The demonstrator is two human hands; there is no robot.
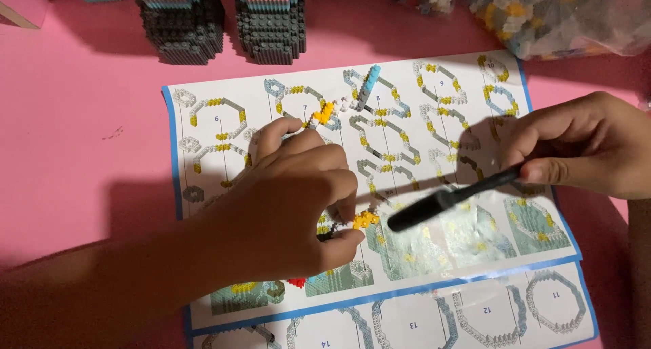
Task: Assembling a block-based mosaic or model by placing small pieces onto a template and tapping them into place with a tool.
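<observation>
Fingers of the left hand pinch shut on a small yellow-and-white brick piece over the instruction sheet; further right, the right hand grips a black tool, its tip just beside that piece

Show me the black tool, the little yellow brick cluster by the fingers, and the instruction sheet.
black tool [444, 198]: head view, on the middle of its shaft.
yellow brick cluster [365, 219]: head view, on its yellow studs.
instruction sheet [203, 162]: head view, on its printed left part.
</observation>
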